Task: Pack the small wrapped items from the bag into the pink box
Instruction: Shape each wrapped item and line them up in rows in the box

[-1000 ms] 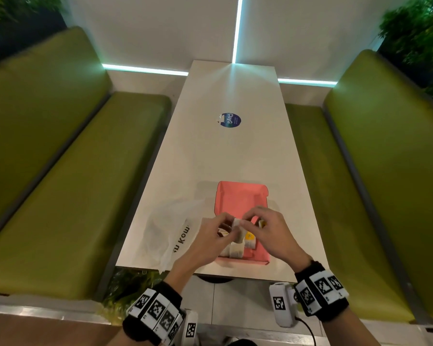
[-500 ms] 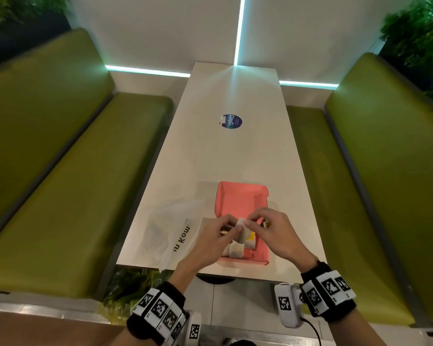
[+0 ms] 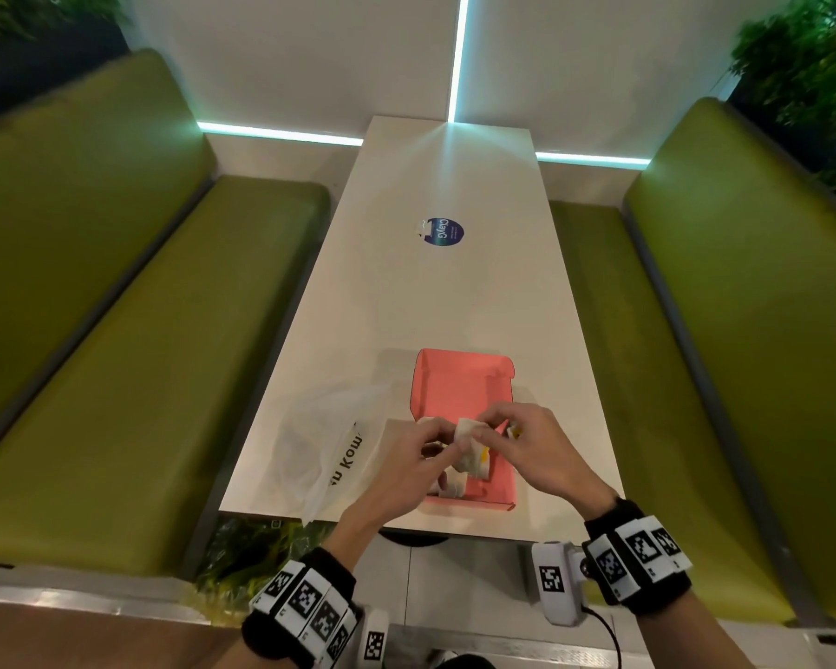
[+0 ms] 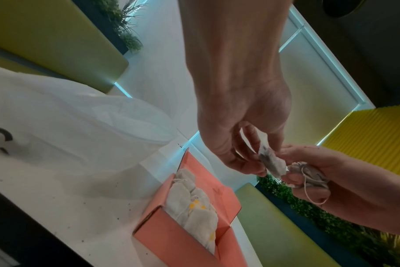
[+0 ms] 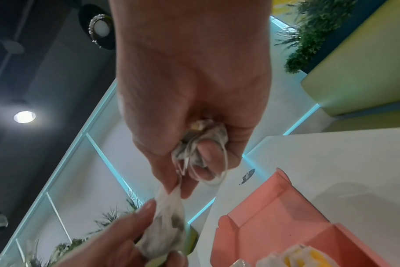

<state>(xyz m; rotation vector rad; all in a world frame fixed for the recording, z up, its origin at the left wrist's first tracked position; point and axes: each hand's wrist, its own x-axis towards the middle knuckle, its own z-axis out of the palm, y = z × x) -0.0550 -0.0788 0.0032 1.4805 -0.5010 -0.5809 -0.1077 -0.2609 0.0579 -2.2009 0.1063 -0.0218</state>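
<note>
The pink box (image 3: 460, 379) lies open on the white table, with several white tea bags (image 4: 194, 207) packed in its near end. Just above it my left hand (image 3: 421, 451) pinches a tea bag (image 4: 272, 162) by its lower end. My right hand (image 3: 527, 441) pinches the top of that same tea bag (image 5: 169, 225). The right hand also grips a second, crumpled tea bag (image 5: 208, 137) with loose string in its curled fingers. A translucent plastic bag (image 3: 319, 437) lies left of the box.
Green benches (image 3: 117, 379) run along both sides of the narrow table (image 3: 430, 306). A round blue sticker (image 3: 442, 232) sits mid-table. The near table edge is just below the box.
Both hands have stayed above the near end of the box, working the tea bag between their fingertips. The box and the plastic bag have not moved.
</note>
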